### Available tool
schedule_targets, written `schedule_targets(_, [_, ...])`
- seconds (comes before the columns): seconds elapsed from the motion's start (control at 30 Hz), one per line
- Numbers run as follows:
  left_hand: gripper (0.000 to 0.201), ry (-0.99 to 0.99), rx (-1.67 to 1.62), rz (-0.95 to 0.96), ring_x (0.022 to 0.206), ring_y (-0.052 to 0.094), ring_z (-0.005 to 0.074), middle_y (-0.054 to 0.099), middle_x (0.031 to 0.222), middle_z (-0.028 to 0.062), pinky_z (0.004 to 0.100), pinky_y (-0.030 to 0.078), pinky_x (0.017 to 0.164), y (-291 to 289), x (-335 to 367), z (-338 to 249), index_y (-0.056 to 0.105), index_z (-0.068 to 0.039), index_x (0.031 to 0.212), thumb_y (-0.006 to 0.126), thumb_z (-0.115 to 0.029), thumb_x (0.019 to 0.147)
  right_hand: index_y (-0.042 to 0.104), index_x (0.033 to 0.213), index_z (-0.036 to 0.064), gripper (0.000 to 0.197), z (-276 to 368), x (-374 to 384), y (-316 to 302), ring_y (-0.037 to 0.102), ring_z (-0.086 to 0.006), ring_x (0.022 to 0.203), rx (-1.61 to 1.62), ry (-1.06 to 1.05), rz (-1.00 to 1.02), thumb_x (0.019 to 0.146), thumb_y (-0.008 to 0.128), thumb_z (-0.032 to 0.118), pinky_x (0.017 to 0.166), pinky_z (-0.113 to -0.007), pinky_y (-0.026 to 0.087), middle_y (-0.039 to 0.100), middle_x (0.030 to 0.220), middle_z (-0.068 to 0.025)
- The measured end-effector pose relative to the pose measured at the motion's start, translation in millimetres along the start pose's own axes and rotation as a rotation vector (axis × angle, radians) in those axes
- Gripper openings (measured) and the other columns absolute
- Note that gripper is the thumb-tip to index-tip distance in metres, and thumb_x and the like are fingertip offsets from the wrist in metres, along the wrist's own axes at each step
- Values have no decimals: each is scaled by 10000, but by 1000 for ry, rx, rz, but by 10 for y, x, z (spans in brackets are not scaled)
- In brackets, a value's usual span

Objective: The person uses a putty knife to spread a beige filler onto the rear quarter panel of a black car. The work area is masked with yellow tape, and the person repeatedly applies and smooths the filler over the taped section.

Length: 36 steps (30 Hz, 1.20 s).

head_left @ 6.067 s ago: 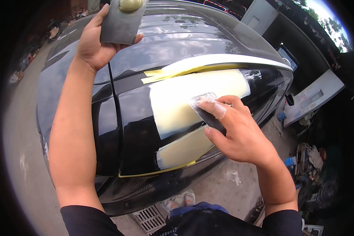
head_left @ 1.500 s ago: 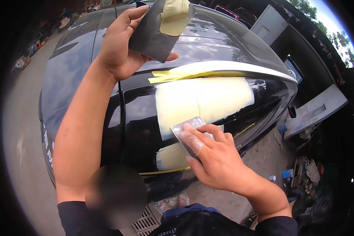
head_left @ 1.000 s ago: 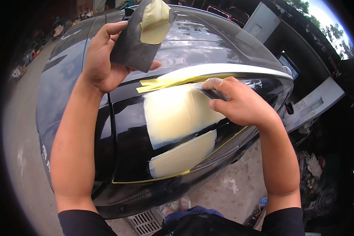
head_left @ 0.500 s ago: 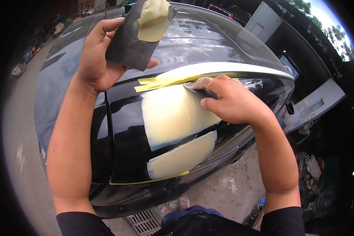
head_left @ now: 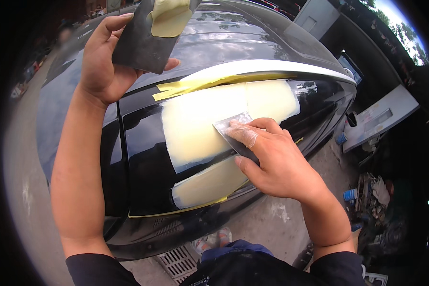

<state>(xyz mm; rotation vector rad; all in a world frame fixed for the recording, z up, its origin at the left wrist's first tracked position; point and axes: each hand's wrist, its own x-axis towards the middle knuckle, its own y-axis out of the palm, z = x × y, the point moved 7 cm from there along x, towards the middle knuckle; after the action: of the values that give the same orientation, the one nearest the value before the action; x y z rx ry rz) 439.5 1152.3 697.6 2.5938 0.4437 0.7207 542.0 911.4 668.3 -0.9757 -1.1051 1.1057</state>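
Holds board (head_left: 145,47) with putty (head_left: 170,20) in left hand (head_left: 99,69) at far left and, in right hand (head_left: 282,153), spreader (head_left: 243,149), probably light, springy and slick, best gripped at near end.

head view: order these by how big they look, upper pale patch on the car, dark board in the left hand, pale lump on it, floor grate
1. Upper pale patch, partly covered
2. Dark board, cut off by the picture's top
3. Pale lump and floor grate: too alike to rank
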Motion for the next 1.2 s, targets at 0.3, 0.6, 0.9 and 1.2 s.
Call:
schedule_targets(0.3, [559, -20, -28, 179, 1233, 572, 319, 582, 1322, 186, 574, 495, 1005, -52, 21, 44, 464, -10, 1413, 328, -361, 1000, 588, 1272, 50, 502, 126, -423, 333, 496, -305, 1200, -92, -14, -133, 789, 693, 141, 866, -447, 404, 564, 1364, -99])
schedule_targets(0.6, [507, -14, -37, 12, 1138, 610, 312, 602, 1266, 176, 611, 488, 1001, 18, 1, 23, 502, -20, 1360, 373, -278, 943, 607, 1252, 50, 486, 155, -589, 180, 490, -300, 1219, -97, -16, -163, 783, 695, 142, 900, -437, 388, 580, 1352, -101])
schedule_targets(0.9, [484, 99, -117, -143, 1070, 623, 193, 602, 1228, 105, 355, 497, 970, 376, -65, 188, 455, 1, 1382, 361, -110, 921, 600, 1278, 23, 473, 55, 93, -770, 513, -303, 1253, 340, -413, -620, 815, 695, 27, 1058, -378, 409, 600, 1334, -161])
schedule_targets(1.2, [489, 175, -109, -170, 1176, 573, 223, 569, 1281, 155, 391, 457, 1043, 556, -175, 248, 409, 15, 1403, 344, -47, 922, 629, 1237, 59, 496, 223, 418, -639, 530, -308, 1228, 233, -551, -681, 762, 771, 46, 1025, -389, 445, 632, 1296, -126])
